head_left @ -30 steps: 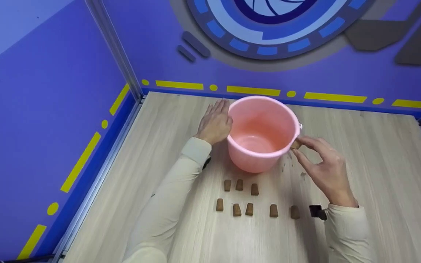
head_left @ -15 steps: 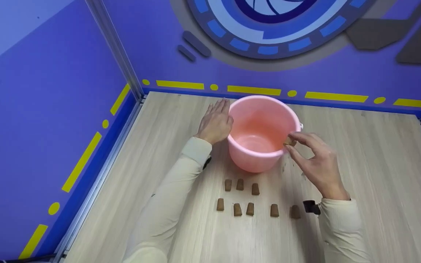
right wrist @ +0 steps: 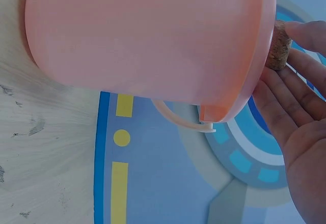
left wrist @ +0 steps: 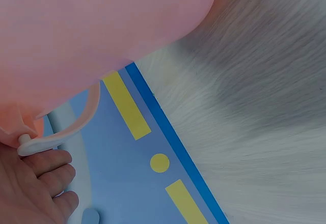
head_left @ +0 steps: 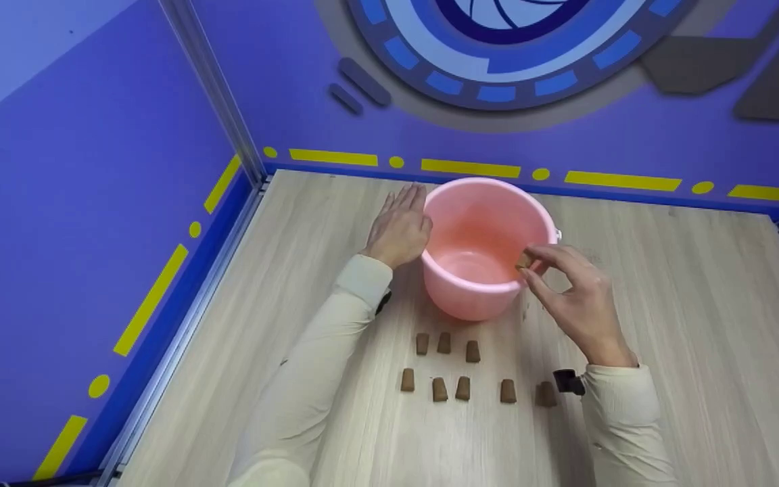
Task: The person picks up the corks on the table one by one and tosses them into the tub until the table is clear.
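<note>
A pink bucket [head_left: 474,297] stands upright on the table, and the part of its inside that shows holds nothing. My left hand [head_left: 397,230] rests against the bucket's left side at the rim, fingers extended; in the left wrist view its fingers lie by the white end of the bucket handle [left wrist: 76,127]. Between thumb and fingertips my right hand [head_left: 579,291] pinches a cork stopper [right wrist: 279,46] at the right part of the rim. Seen from above, this cork overlaps the bucket's opening. Several more corks [head_left: 473,351] lie in two loose rows in front of the bucket.
The wood-grain table [head_left: 714,325] carries small dark crumbs right of the bucket. A purple-blue printed wall [head_left: 281,88] rises behind, close to the bucket, and another panel [head_left: 78,223] stands along the left edge with a metal rail.
My right hand has moved left with the cork, from outside the bucket's right side to over its rim. The left hand and the bucket have stayed in place.
</note>
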### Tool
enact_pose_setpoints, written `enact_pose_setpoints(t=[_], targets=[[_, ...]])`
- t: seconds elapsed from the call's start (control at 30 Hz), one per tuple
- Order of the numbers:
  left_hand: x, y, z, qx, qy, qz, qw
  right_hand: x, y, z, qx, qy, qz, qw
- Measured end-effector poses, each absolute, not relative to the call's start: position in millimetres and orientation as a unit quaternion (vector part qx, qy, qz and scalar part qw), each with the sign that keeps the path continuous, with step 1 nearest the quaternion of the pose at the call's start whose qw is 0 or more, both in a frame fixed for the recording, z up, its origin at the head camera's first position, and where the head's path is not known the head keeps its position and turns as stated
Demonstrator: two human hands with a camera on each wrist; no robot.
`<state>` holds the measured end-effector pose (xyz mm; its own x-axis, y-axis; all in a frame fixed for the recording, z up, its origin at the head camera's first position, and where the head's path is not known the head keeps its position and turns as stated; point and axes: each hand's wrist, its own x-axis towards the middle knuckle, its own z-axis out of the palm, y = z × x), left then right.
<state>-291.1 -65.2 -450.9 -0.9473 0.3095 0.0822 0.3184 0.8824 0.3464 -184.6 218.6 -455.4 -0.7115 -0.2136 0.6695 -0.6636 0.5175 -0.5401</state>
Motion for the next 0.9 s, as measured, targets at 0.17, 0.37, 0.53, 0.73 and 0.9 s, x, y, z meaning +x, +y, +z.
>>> enact_pose_setpoints(t=[0.17,0.37,0.53,0.73,0.9], targets=[[-291.9,-65.2,-450.6,-0.163,-0.970,-0.179,0.013,-186.0,217.5,-455.9,0.263,-0.830,0.407,0.274],[-292.4,-65.6,-450.8,-0.163,-0.970,-0.179,0.008,-188.4,216.0,-456.3,0.260,-0.831,0.404,0.278],[-292.6,-65.5,-450.7,-0.161,-0.971,-0.177,0.005,-189.9,214.8,-456.1,0.260,-0.830,0.405,0.280],[-292.5,-64.7,-450.2,-0.161,-0.972,-0.170,0.002,-190.2,215.0,-456.0,0.260,-0.833,0.401,0.278],[-292.3,-64.7,-450.0,-0.160,-0.972,-0.170,0.003,-190.2,215.2,-456.2,0.261,-0.834,0.399,0.278]])
